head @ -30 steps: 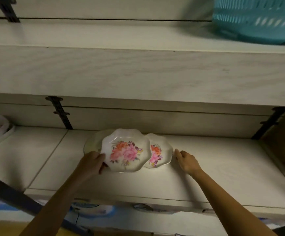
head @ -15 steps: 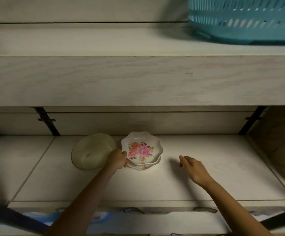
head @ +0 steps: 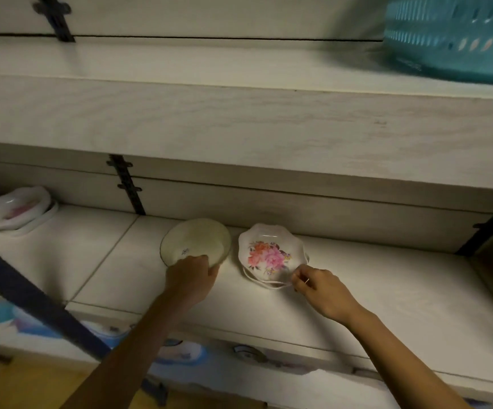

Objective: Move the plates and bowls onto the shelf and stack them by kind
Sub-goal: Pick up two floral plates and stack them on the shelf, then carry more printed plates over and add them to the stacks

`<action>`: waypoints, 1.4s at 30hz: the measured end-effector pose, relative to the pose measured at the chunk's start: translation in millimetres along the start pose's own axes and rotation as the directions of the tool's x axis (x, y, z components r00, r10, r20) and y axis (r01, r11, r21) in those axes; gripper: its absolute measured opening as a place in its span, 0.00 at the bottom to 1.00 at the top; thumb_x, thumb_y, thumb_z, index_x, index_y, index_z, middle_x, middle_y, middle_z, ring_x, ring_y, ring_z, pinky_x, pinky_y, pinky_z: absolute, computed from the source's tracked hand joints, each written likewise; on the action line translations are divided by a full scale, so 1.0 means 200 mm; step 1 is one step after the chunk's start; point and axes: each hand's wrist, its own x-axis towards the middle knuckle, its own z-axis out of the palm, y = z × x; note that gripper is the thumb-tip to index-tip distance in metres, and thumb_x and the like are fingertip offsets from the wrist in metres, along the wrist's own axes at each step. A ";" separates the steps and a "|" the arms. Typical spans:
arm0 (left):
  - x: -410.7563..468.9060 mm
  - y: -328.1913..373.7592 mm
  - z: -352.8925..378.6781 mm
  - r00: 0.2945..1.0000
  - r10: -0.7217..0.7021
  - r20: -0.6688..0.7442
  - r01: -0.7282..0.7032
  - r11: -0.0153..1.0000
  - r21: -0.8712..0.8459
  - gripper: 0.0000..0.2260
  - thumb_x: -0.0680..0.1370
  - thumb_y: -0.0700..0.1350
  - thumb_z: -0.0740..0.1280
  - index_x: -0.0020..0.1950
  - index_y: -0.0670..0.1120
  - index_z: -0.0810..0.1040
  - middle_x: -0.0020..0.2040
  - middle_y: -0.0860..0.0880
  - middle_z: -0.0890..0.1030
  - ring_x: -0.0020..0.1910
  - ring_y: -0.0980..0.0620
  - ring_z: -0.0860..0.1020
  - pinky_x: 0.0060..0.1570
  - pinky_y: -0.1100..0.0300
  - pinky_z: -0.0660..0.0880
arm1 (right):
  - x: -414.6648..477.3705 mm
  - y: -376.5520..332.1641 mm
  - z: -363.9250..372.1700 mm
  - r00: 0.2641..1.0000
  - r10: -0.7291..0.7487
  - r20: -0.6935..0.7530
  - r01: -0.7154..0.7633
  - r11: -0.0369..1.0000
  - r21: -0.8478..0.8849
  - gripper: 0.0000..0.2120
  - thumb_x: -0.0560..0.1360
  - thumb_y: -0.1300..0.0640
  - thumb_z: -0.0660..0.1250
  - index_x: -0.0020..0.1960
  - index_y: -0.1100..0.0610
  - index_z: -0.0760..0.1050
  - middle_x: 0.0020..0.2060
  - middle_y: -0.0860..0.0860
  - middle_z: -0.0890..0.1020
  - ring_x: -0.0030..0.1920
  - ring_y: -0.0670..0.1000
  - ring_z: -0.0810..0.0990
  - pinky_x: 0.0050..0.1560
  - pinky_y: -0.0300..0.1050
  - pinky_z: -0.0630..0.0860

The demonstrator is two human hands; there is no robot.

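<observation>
Fingers [head: 206,262] of the left hand [head: 190,276] curl over the near rim of the cream plate [head: 195,242], thumb side hidden, so the hand grips that rim while the plate sits tilted a little, far edge toward the back wall. Right hand [head: 319,286] is over at the floral bowls [head: 270,255], thumb and forefinger pinched on the near right rim of the stack; the grip is nearly closed, with just the thin rim between the fingertips. Two scalloped bowls there, one nested in the other, pink flowers showing in the top one, the lower rim peeking out near and right. Plate and bowls lie side by side on the shelf [head: 386,284], plate left, bowls right, just apart, both toward the back. Each hand reaches in from the near edge, forearms crossing the shelf front. Far left on the same shelf, another pile of white dishes [head: 18,209], blurred. Above, on the upper shelf at far right, a teal basket [head: 457,36].
</observation>
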 end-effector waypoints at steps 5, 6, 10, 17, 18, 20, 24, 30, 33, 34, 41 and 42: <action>-0.19 -0.25 -0.08 0.996 -0.090 0.014 0.091 0.996 -0.028 0.16 0.79 0.55 0.55 0.48 0.45 0.76 0.40 0.49 0.77 0.39 0.51 0.76 0.40 0.60 0.69 | 0.05 -0.28 0.07 0.969 -0.246 0.038 0.248 0.964 -0.095 0.13 0.80 0.48 0.55 0.48 0.55 0.73 0.41 0.48 0.76 0.39 0.49 0.75 0.34 0.36 0.67; -0.23 -0.30 -0.10 0.993 -0.116 0.017 0.117 0.992 -0.041 0.15 0.79 0.55 0.55 0.46 0.46 0.75 0.39 0.49 0.76 0.39 0.51 0.76 0.40 0.60 0.68 | 0.06 -0.34 0.10 0.958 -0.282 0.049 0.286 0.953 -0.103 0.12 0.80 0.49 0.55 0.48 0.55 0.73 0.41 0.49 0.77 0.40 0.49 0.75 0.36 0.38 0.68; -0.40 -0.54 -0.15 0.979 -0.203 -0.015 0.201 0.974 -0.100 0.12 0.79 0.54 0.56 0.42 0.48 0.69 0.39 0.50 0.74 0.40 0.51 0.73 0.41 0.60 0.66 | 0.09 -0.61 0.23 0.916 -0.392 0.087 0.401 0.905 -0.144 0.14 0.79 0.48 0.55 0.51 0.54 0.75 0.48 0.51 0.82 0.47 0.53 0.80 0.45 0.47 0.75; -0.69 -1.00 -0.25 0.974 -0.221 -0.046 0.207 0.956 -0.206 0.09 0.79 0.53 0.57 0.43 0.49 0.69 0.40 0.51 0.74 0.42 0.52 0.74 0.44 0.61 0.69 | 0.05 -1.11 0.52 0.856 -0.500 0.132 0.514 0.850 -0.112 0.12 0.79 0.49 0.56 0.52 0.52 0.76 0.50 0.50 0.82 0.48 0.53 0.80 0.45 0.46 0.74; -0.73 -1.08 -0.26 0.975 -0.214 -0.059 0.199 0.961 -0.194 0.09 0.79 0.53 0.56 0.44 0.50 0.69 0.40 0.52 0.73 0.41 0.54 0.73 0.44 0.62 0.68 | 0.04 -1.18 0.57 0.852 -0.505 0.137 0.519 0.848 -0.106 0.12 0.79 0.50 0.56 0.53 0.52 0.76 0.50 0.49 0.82 0.48 0.53 0.79 0.45 0.45 0.73; -0.80 -1.25 -0.28 0.979 -0.187 -0.087 0.171 0.972 -0.162 0.11 0.79 0.53 0.56 0.48 0.48 0.73 0.41 0.53 0.73 0.42 0.56 0.73 0.45 0.64 0.67 | 0.01 -1.33 0.67 0.846 -0.514 0.141 0.530 0.841 -0.107 0.12 0.79 0.50 0.55 0.54 0.51 0.75 0.51 0.49 0.81 0.49 0.52 0.79 0.44 0.44 0.72; -0.88 -1.55 -0.32 0.976 -0.158 -0.153 0.141 0.983 -0.118 0.13 0.79 0.52 0.58 0.50 0.44 0.75 0.40 0.52 0.72 0.40 0.56 0.71 0.43 0.65 0.66 | -0.02 -1.60 0.85 0.839 -0.526 0.142 0.541 0.833 -0.113 0.12 0.79 0.50 0.56 0.55 0.51 0.74 0.52 0.50 0.81 0.50 0.52 0.79 0.47 0.45 0.74; -0.92 -1.99 -0.37 0.968 -0.176 -0.181 0.162 0.983 -0.090 0.13 0.79 0.52 0.58 0.48 0.44 0.75 0.41 0.49 0.77 0.41 0.52 0.75 0.40 0.62 0.68 | -0.01 -2.03 1.05 0.846 -0.517 0.129 0.530 0.842 -0.101 0.12 0.79 0.49 0.57 0.57 0.52 0.74 0.53 0.52 0.80 0.50 0.54 0.79 0.44 0.44 0.71; -0.90 -2.17 -0.41 0.968 -0.167 -0.186 0.147 0.982 -0.119 0.12 0.78 0.52 0.59 0.49 0.44 0.76 0.46 0.47 0.82 0.45 0.51 0.79 0.43 0.62 0.73 | 0.04 -2.20 1.12 0.850 -0.516 0.112 0.526 0.843 -0.113 0.12 0.78 0.50 0.57 0.58 0.53 0.74 0.53 0.52 0.80 0.51 0.54 0.79 0.47 0.47 0.75; -0.89 -2.22 -0.42 0.969 -0.164 -0.184 0.142 0.982 -0.124 0.12 0.78 0.51 0.60 0.49 0.44 0.76 0.47 0.46 0.82 0.46 0.51 0.79 0.43 0.62 0.73 | 0.07 -2.25 1.14 0.854 -0.509 0.109 0.520 0.846 -0.121 0.13 0.78 0.50 0.57 0.58 0.53 0.74 0.54 0.52 0.80 0.51 0.55 0.79 0.48 0.48 0.76; -0.68 -2.58 -0.45 0.976 -0.183 -0.118 0.163 0.973 -0.164 0.08 0.78 0.52 0.59 0.44 0.50 0.70 0.49 0.48 0.82 0.50 0.53 0.80 0.44 0.64 0.75 | 0.34 -2.54 1.30 0.873 -0.456 0.172 0.481 0.864 -0.150 0.15 0.78 0.51 0.57 0.62 0.53 0.73 0.58 0.53 0.79 0.56 0.56 0.77 0.53 0.48 0.74; -0.64 -2.63 -0.46 0.976 -0.184 -0.114 0.164 0.972 -0.166 0.08 0.78 0.53 0.59 0.45 0.49 0.72 0.49 0.49 0.82 0.49 0.53 0.80 0.45 0.64 0.75 | 0.40 -2.57 1.32 0.877 -0.449 0.173 0.474 0.868 -0.151 0.15 0.78 0.51 0.57 0.62 0.53 0.72 0.59 0.52 0.79 0.56 0.55 0.77 0.53 0.47 0.73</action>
